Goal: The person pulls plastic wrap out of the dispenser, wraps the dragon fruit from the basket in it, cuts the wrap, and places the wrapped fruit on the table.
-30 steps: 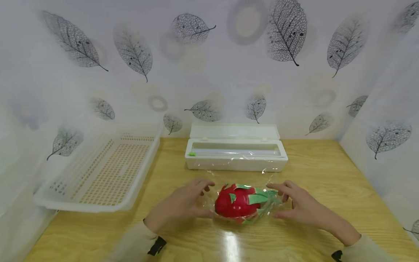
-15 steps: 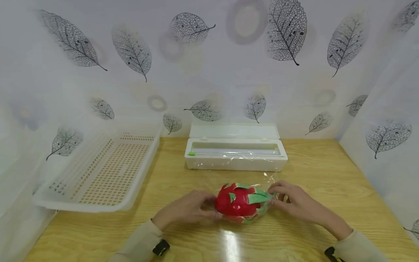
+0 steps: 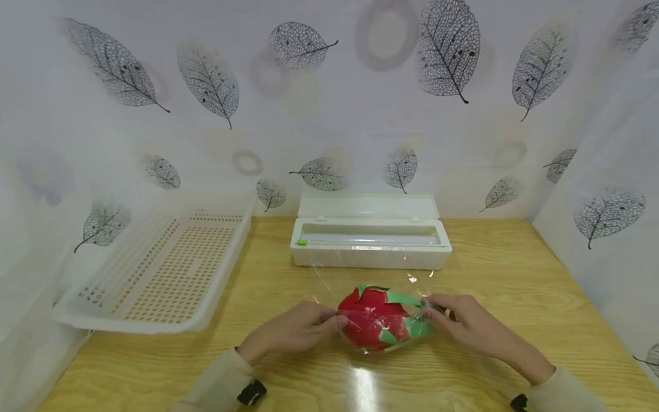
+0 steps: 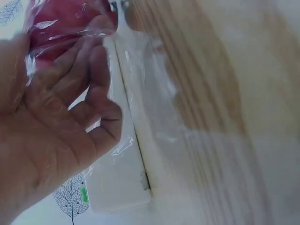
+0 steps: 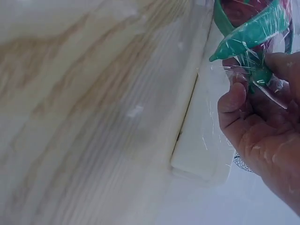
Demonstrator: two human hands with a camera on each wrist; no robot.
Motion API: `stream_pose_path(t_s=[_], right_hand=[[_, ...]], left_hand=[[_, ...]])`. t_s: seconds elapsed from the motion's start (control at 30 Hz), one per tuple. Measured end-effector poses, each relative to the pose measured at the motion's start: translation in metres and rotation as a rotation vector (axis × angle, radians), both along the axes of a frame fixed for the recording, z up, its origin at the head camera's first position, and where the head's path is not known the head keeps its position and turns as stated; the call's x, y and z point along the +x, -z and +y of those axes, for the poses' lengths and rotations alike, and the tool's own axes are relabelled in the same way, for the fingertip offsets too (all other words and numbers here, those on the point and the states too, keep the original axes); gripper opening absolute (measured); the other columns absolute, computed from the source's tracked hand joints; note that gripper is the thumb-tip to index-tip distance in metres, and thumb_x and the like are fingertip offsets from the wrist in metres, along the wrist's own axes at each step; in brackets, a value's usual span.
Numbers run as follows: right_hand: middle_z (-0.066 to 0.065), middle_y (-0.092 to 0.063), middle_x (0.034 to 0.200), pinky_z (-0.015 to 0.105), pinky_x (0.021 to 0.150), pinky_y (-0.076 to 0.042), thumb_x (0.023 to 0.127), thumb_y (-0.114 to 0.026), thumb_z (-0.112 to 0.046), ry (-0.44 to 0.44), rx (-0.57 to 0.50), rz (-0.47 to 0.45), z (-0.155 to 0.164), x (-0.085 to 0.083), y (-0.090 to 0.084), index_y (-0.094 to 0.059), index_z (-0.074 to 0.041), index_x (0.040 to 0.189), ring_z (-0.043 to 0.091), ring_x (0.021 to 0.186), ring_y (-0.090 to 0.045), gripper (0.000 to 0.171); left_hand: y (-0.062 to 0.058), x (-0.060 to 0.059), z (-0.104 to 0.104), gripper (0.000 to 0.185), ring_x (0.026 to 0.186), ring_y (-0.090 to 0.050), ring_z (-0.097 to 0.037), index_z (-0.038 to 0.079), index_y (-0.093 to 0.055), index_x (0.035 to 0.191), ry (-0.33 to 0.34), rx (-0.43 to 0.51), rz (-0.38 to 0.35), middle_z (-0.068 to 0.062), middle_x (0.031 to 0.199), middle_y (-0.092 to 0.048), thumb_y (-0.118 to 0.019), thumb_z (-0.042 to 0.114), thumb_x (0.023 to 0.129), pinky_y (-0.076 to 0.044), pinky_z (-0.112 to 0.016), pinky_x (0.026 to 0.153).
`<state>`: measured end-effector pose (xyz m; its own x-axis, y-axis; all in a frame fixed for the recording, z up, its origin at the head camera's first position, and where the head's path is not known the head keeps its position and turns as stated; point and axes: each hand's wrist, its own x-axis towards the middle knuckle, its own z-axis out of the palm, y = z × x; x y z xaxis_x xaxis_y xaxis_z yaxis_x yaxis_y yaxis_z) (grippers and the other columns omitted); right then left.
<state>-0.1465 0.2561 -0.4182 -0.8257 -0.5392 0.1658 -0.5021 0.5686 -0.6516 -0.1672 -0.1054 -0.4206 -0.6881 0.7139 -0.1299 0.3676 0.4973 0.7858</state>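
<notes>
A red dragon fruit (image 3: 372,320) with green scales lies on its side over the wooden table, wrapped in clear cling film (image 3: 407,313). At the fruit's left end my left hand (image 3: 296,331) pinches the film between thumb and fingers. In the left wrist view, the fingers of the left hand (image 4: 70,103) bend beside the filmed red skin. My right hand (image 3: 471,326) pinches the gathered film at the green-tipped right end. The right wrist view has the twisted film between thumb and fingers of the right hand (image 5: 267,117), just beyond the green scales.
Behind the fruit stands a white cling film box (image 3: 372,258), lid up, with a roll inside and a green slider (image 3: 302,242) at its left. A white perforated basket (image 3: 198,320) sits at the left. A leaf-patterned sheet hangs behind the table (image 3: 515,274).
Both hands have come in from beside the fruit and now pinch the film at its two ends. The fruit has rolled, so its scales lie differently.
</notes>
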Motion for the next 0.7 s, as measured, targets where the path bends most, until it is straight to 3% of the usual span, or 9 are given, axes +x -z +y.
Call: stream_pose_path(t_s=[0.13, 0.27, 0.4, 0.53, 0.6, 0.7], right_hand=[[-0.010, -0.058, 0.072, 0.020, 0.050, -0.045, 0.106, -0.055, -0.013, -0.014, -0.035, -0.034, 0.000, -0.001, -0.002, -0.068, -0.022, 0.099, -0.006, 0.062, -0.045, 0.017], [-0.007, -0.061, 0.078, 0.021, 0.055, -0.047, 0.108, -0.050, -0.015, -0.008, -0.044, -0.112, 0.000, -0.006, -0.004, -0.068, -0.015, 0.101, -0.003, 0.068, -0.051, 0.019], [-0.001, -0.063, 0.081, 0.023, 0.055, -0.047, 0.109, -0.049, -0.015, -0.009, -0.053, -0.200, 0.001, -0.014, -0.003, -0.068, -0.009, 0.104, -0.001, 0.068, -0.051, 0.021], [0.001, -0.057, 0.075, 0.023, 0.053, -0.043, 0.109, -0.049, -0.021, 0.054, -0.039, -0.276, 0.000, -0.021, -0.002, -0.068, -0.008, 0.103, 0.001, 0.063, -0.047, 0.024], [0.001, -0.059, 0.076, 0.022, 0.054, -0.044, 0.109, -0.050, -0.024, 0.086, -0.018, -0.282, -0.001, -0.023, -0.002, -0.069, -0.009, 0.103, 0.002, 0.064, -0.049, 0.024], [-0.001, -0.063, 0.079, 0.022, 0.056, -0.045, 0.107, -0.054, -0.025, 0.131, 0.035, -0.220, -0.002, -0.023, -0.003, -0.069, -0.012, 0.102, 0.002, 0.067, -0.052, 0.021]], left_hand=[[-0.004, -0.001, 0.001, 0.050, 0.063, -0.055, -0.004, 0.017, -0.077, 0.096, -0.091, 0.026, -0.005, 0.003, 0.080, -0.073, -0.038, 0.046, 0.110, -0.051, -0.023, 0.062], [-0.004, -0.006, 0.003, 0.056, 0.060, -0.054, -0.007, 0.016, -0.073, 0.083, -0.158, 0.031, 0.012, -0.003, 0.072, -0.070, -0.035, 0.046, 0.111, -0.049, -0.024, 0.058], [0.000, -0.011, 0.006, 0.056, 0.064, -0.059, -0.009, 0.016, -0.071, 0.081, -0.215, 0.033, -0.003, 0.000, 0.070, -0.068, -0.036, 0.048, 0.110, -0.051, -0.026, 0.062], [0.003, -0.019, 0.007, 0.055, 0.063, -0.059, -0.010, 0.015, -0.070, 0.081, -0.302, 0.047, -0.014, 0.001, 0.070, -0.067, -0.040, 0.051, 0.109, -0.049, -0.026, 0.060], [0.003, -0.023, 0.006, 0.054, 0.063, -0.059, -0.011, 0.014, -0.070, 0.082, -0.346, 0.053, -0.008, 0.001, 0.071, -0.068, -0.042, 0.051, 0.108, -0.049, -0.026, 0.060], [0.001, -0.029, 0.005, 0.049, 0.067, -0.063, -0.013, 0.013, -0.073, 0.087, -0.401, 0.067, 0.010, 0.002, 0.075, -0.071, -0.045, 0.047, 0.108, -0.050, -0.025, 0.062]])
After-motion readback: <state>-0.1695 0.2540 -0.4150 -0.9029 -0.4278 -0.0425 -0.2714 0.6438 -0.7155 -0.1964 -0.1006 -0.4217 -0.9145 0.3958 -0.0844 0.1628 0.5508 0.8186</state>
